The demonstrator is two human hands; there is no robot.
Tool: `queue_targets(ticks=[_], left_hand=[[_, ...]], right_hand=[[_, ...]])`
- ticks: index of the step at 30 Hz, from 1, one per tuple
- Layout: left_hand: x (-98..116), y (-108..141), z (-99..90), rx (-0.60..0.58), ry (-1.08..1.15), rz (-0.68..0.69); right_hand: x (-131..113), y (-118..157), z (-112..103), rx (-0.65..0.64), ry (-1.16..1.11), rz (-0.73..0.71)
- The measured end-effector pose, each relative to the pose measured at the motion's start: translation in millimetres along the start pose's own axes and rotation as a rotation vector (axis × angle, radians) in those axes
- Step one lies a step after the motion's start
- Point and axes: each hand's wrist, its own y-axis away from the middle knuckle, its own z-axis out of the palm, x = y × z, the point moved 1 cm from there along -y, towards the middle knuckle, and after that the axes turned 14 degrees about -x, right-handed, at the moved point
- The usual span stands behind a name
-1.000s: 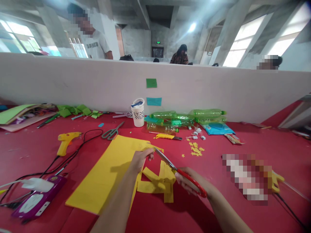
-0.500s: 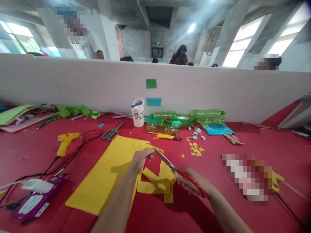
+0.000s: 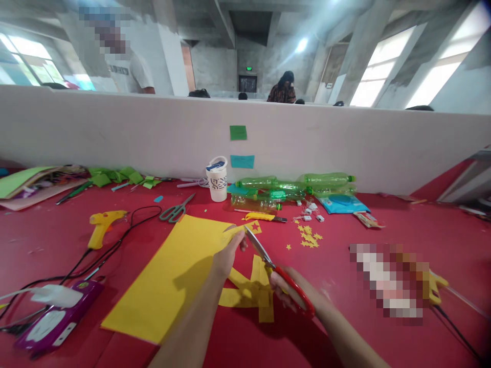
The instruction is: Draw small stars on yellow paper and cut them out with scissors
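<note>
My left hand (image 3: pixel 229 255) pinches a narrow yellow paper strip (image 3: pixel 253 223) over the corner of a large yellow sheet (image 3: pixel 161 281). A star-shaped hole shows near the strip's far end. My right hand (image 3: pixel 286 289) grips red-handled scissors (image 3: pixel 258 244), their blades pointing up-left with the tips at the strip, close to my left fingertips. Whether the blades touch the paper I cannot tell. Below and between my hands lie several loose yellow paper strips (image 3: pixel 266 309), partly covered by my wrist. Small yellow paper stars (image 3: pixel 308 235) are scattered beyond my right hand.
On the red table (image 3: pixel 330 332) are a yellow glue gun (image 3: pixel 102 227), grey-handled scissors (image 3: pixel 177 210), a purple power strip (image 3: pixel 57 317) with cables, a white cup (image 3: pixel 217 185), green plastic bottles (image 3: pixel 293 188) and a yellow utility knife (image 3: pixel 261 217). A white partition (image 3: pixel 153 138) rises behind.
My left hand has shifted slightly right, and the strip's star-shaped hole now shows. My right hand and the scissors have moved slightly left, the handles closer to my left hand.
</note>
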Motion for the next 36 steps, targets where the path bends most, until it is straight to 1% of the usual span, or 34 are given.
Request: queue_targets(ticks=[3, 9, 14, 18, 26, 33, 36], left_hand=[[-4.4, -0.9, 2.0, -0.009, 0.036, 0.004], [-11.5, -3.3, 6.1, 0.035, 0.073, 0.004], [-14.0, -3.1, 6.1, 0.026, 0.095, -0.015], [-16.4, -3.7, 5.4, 0.027, 0.117, 0.003], [-16.7, -3.7, 5.4, 0.021, 0.123, 0.008], [-17.6, -3.5, 5.3, 0.014, 0.127, -0.015], [-17.0, -3.1, 4.9, 0.0, 0.124, -0.015]], right_hand=[[2.8, -1.6, 2.8, -0.001, -0.049, 0.007], [-0.1, -2.8, 5.3, -0.011, -0.068, -0.006], [1.9, -4.2, 5.8, 0.006, -0.059, -0.012], [7.7, -6.8, 3.2, 0.025, -0.012, 0.018], [-1.5, -2.0, 4.9, 0.028, 0.019, -0.011], [7.9, -7.6, 4.0, 0.036, -0.027, 0.011], [7.5, -8.5, 4.6, 0.046, -0.02, 0.035]])
